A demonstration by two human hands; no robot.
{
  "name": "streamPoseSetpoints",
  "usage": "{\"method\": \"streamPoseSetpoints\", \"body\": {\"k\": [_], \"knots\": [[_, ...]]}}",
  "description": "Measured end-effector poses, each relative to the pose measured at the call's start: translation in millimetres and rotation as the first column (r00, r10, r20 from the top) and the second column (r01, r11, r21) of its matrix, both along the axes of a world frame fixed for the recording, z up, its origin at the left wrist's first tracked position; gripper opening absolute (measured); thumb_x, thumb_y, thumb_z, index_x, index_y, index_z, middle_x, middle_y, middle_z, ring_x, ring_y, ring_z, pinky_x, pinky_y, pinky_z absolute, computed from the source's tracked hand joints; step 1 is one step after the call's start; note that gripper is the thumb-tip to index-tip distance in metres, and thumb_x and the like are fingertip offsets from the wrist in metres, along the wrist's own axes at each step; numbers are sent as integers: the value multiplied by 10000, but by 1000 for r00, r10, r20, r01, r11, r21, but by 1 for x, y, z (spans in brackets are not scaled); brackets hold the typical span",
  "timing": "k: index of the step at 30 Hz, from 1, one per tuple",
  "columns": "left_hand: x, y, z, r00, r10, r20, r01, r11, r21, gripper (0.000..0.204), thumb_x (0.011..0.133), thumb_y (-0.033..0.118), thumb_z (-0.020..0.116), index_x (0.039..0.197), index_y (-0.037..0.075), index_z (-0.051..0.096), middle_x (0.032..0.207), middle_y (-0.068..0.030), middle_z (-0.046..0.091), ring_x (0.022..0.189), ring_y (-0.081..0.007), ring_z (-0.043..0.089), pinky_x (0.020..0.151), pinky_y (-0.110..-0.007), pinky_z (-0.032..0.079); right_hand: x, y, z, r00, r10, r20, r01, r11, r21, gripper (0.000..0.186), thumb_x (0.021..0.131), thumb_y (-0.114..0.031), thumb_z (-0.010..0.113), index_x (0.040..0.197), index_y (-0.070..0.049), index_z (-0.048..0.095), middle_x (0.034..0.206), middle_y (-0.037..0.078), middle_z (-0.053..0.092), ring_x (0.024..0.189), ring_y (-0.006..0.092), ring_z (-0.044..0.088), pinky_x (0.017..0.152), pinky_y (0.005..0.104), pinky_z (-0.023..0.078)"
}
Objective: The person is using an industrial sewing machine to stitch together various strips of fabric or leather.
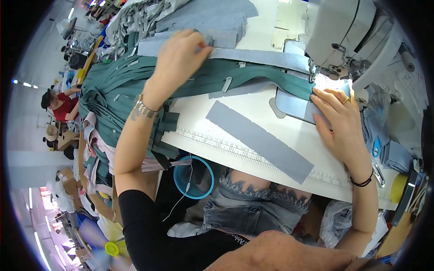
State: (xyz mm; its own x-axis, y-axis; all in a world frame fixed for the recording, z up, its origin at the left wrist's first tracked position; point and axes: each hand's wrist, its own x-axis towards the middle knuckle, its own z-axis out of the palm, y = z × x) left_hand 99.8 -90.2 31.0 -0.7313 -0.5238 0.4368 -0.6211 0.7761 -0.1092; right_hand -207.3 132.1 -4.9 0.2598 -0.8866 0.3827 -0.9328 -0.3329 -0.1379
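A long green fabric piece (pixel 266 72) runs across the white sewing table to the machine's presser foot (pixel 312 77). Along its far edge lies a pale grey fabric strip (pixel 264 58). My left hand (pixel 181 56) is raised over the green cloth, thumb and fingers pinched together at the strip's left end. Close to the foot, my right hand (pixel 337 108) rests with fingers stretched flat on the green piece and the metal machine plate (pixel 291 106). Another grey strip (pixel 260 140) lies loose on the table, nearer to me. Small white clips (pixel 227 84) sit on the green fabric.
The sewing machine head (pixel 339 31) stands at the far right. Gathered green fabric (pixel 101 97) hangs off the table's left side. Grey cut pieces (pixel 208 20) are piled at the back. A blue basket (pixel 210 183) is below the ruler-marked edge. Scissors (pixel 379 174) lie at right.
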Motion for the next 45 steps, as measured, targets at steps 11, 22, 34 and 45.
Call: {"method": "streamPoseSetpoints", "body": {"k": [11, 22, 34, 45], "knots": [[37, -19, -19, 979, -137, 151, 162, 973, -166, 237, 821, 111, 725, 1033, 72, 627, 1007, -56, 629, 932, -253, 629, 753, -366, 552, -2, 0, -3, 999, -18, 34, 18, 1000, 3, 351, 831, -117, 691, 1162, -3, 680, 1284, 86, 654, 1204, 264, 572, 948, 420, 422], [7, 1, 0, 975, -197, 100, 221, 875, -430, 131, 789, 91, 682, 901, 57, 624, 950, -45, 634, 821, -220, 647, 678, -326, 550, -2, 1, -3, 998, -54, 34, 52, 996, 78, 343, 855, -110, 671, 1180, -2, 675, 1323, 90, 642, 1244, 288, 552, 1011, 444, 405], [-118, 76, -45, 858, -514, 0, 514, 858, 18, 207, 717, 110, 718, 901, 71, 632, 977, -73, 662, 947, -216, 672, 669, -329, 553, 0, 2, -9, 998, -53, 35, 52, 998, 42, 353, 850, -136, 701, 1191, -45, 687, 1322, 47, 647, 1207, 238, 582, 884, 383, 447], [-122, 74, -50, 738, -669, -87, 661, 743, -107, 361, 692, 10, 712, 1053, 30, 709, 1088, -71, 697, 964, -237, 672, 751, -336, 598, -6, 5, -10, 993, -101, 55, 95, 991, 96, 352, 873, -177, 708, 1207, -68, 693, 1378, 67, 608, 1261, 253, 579, 856, 379, 457]]}}
